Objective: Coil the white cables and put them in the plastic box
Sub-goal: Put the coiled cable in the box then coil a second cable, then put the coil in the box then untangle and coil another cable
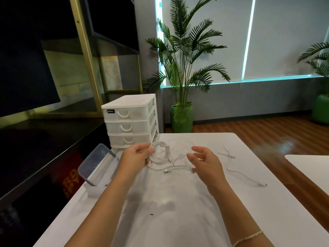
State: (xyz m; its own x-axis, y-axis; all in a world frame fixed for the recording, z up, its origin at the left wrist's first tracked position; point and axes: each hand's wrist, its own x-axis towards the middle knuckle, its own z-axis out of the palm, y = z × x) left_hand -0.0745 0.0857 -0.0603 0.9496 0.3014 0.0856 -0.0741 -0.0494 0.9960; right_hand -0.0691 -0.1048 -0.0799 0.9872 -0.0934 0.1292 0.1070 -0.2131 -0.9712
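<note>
1. While the left hand (137, 154) pinches a coiled white cable (159, 152) at centre frame, the head view shows coiling in hand; the coil's tail trails down to a USB plug (166, 170) on the white table (160, 211).
2. The right hand (204, 162) hovers just right of the coil, fingers spread and curled, holding nothing.
3. A loose white cable (231, 168) lies uncoiled at right of centre.
4. The clear plastic box (99, 164) sits open at left of centre, beside the white drawer unit (130, 120).
5. Judging from this, the next move calls for securing the tail, then carrying the coil left into the box.
</note>
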